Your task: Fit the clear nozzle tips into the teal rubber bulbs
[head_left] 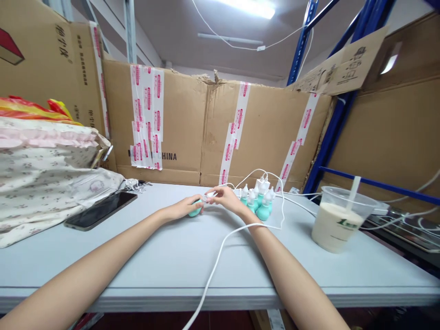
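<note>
Over the middle of the table my left hand (183, 208) is closed around the teal squeeze bulb of a nasal aspirator (195, 211), which lies tilted on its side. My right hand (225, 199) pinches the clear tip at the bulb's narrow end. Fingers partly cover the tip, so I cannot tell whether it is joined to the bulb. Just right of my right wrist, several similar teal bulbs with clear pointed tips (263, 210) stand upright in a cluster.
A white cable (220, 256) loops across the table and over my right forearm. A phone (101, 211) and floral cloth (51, 183) lie left. A drink cup with a straw (338, 224) stands right. Cardboard panels (185, 114) wall the back, beside a blue rack post (332, 133).
</note>
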### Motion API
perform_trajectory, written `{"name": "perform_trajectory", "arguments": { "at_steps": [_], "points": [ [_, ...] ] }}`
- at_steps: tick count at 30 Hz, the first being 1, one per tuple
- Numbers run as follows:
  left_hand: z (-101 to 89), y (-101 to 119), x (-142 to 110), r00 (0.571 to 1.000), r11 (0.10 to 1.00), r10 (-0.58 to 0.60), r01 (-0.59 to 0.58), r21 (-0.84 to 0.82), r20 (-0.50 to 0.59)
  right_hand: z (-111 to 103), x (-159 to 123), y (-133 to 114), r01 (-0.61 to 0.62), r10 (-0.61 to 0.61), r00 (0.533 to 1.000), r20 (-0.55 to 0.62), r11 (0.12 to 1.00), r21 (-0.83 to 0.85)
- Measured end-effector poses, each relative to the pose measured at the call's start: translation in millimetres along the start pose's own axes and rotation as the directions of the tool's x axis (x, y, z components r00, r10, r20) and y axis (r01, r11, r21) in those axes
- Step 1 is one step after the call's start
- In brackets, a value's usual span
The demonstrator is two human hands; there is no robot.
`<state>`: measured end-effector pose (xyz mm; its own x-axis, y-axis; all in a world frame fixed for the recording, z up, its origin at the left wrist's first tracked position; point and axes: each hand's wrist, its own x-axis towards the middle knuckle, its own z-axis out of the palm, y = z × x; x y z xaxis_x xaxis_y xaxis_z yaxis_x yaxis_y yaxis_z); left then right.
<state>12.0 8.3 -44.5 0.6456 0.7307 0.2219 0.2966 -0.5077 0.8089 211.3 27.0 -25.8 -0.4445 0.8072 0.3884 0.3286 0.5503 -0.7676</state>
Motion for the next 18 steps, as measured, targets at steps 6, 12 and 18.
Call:
{"name": "perform_trajectory", "arguments": {
  "at_steps": [6,12,18],
  "points": [
    [-14.5,-24,5,0.977,0.999,-0.040,0.041,0.000,-0.210,-30,-3,-11,-0.017,-0.077,0.917,-0.391,0.973,-0.231],
    [-28.9,-43,5,0.966,0.993,-0.101,0.112,0.034,-0.238,-43,-16,-28,-0.149,-0.322,0.797,-0.512,0.715,-0.683],
    [-28.9,-41,4,0.964,0.987,-0.117,0.139,0.075,-0.239,-40,-20,-25,-0.217,-0.366,0.826,-0.429,0.496,-0.841]
  ]
}}
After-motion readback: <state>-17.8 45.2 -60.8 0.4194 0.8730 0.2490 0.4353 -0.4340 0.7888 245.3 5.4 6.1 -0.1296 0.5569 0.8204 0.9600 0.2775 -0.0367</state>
